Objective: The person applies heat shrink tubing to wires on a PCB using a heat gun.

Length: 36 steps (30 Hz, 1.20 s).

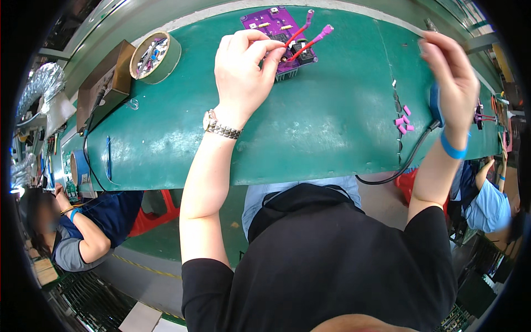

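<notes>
A purple circuit board (251,19) with a finned heat sink (286,76) lies at the far middle of the bench. Two red wires (311,46) with purple-sleeved ends rise from it. My left hand (246,69), wearing a metal watch, reaches over the board's near left side; thumb and fingers pinch the base of one red wire. Off to the right, my right hand (452,72) is lifted and smeared by motion, so its grip is unclear. Beside it is a blue object (435,103) with a black cable, partly hidden by the hand. Several small pink-purple sleeves (402,123) lie left of that.
The green bench mat (321,127) bears a round tub (176,55) of small parts and a brown open box (119,74) at left. A black cable (387,180) loops over the near right edge. One person (83,238) sits at left, another (487,202) at right.
</notes>
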{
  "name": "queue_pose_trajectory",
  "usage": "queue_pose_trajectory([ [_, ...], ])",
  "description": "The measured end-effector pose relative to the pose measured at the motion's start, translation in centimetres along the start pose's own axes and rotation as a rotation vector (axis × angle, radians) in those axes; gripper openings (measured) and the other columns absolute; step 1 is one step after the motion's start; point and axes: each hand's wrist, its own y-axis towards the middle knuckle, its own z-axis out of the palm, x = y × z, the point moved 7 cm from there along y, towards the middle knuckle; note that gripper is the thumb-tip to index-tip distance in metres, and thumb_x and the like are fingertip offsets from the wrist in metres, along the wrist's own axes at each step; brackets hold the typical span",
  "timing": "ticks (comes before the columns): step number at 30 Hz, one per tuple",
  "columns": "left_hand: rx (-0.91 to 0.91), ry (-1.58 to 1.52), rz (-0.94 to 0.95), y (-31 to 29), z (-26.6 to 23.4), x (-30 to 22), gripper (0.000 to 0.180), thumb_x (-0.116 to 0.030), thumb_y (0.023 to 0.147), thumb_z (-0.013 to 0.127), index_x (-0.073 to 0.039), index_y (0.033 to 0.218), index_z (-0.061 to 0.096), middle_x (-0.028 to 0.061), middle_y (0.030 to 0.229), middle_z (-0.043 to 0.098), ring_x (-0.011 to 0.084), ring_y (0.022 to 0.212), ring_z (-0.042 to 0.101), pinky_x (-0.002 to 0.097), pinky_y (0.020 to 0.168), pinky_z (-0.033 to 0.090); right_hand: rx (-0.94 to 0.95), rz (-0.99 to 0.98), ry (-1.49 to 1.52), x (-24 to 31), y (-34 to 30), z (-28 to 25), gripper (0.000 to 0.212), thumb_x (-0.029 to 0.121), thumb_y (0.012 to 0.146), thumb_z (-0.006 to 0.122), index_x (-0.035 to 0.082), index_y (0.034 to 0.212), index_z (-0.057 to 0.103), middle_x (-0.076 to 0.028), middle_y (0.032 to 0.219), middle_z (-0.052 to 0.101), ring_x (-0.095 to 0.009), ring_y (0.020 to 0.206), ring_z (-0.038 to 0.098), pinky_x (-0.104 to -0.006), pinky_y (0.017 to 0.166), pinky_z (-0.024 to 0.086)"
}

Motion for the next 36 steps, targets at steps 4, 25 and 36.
queue_pose_trajectory([
  [4, -0.040, -0.009, -0.013, -0.3, -0.2, 0.2, 0.011, -0.011, 0.072, 0.071, -0.011, 0.082, 0.067, 0.0018, 0.085, 0.059, 0.0181, 0.079, 0.054, 0.0294, 0.069, 0.044, -0.154, 0.260, -0.214, -4.0, -2.3, -8.2, 0.026, 0.017, 0.089, 0.056, 0.004, 0.110, 0.061, -0.002, 0.095, 0.063, -0.006, 0.080, 0.054, -0.0166, 0.067, 0.039],
  [25, 0.124, 0.028, -0.007, -0.5, -0.5, -2.1, 0.013, -0.011, 0.070, 0.073, -0.009, 0.080, 0.065, 0.0044, 0.082, 0.056, 0.0181, 0.075, 0.054, 0.0302, 0.067, 0.044, -0.219, 1.211, -0.436, -21.7, -15.7, -17.2, 0.065, 0.066, 0.069, 0.061, 0.005, 0.090, 0.061, 0.003, 0.069, 0.051, -0.006, 0.059, 0.048, -0.0185, 0.051, 0.033],
  [36, 0.259, -0.638, -0.974, -4.6, 1.0, 4.9, 0.034, -0.023, 0.084, 0.062, 0.002, 0.106, 0.053, 0.0118, 0.094, 0.060, 0.0177, 0.083, 0.060, 0.0308, 0.070, 0.050, -0.491, 1.011, 0.399, -24.1, -14.5, -15.9, 0.031, 0.032, 0.079, 0.067, 0.005, 0.092, 0.059, -0.005, 0.078, 0.062, -0.013, 0.063, 0.060, -0.0244, 0.057, 0.048],
])
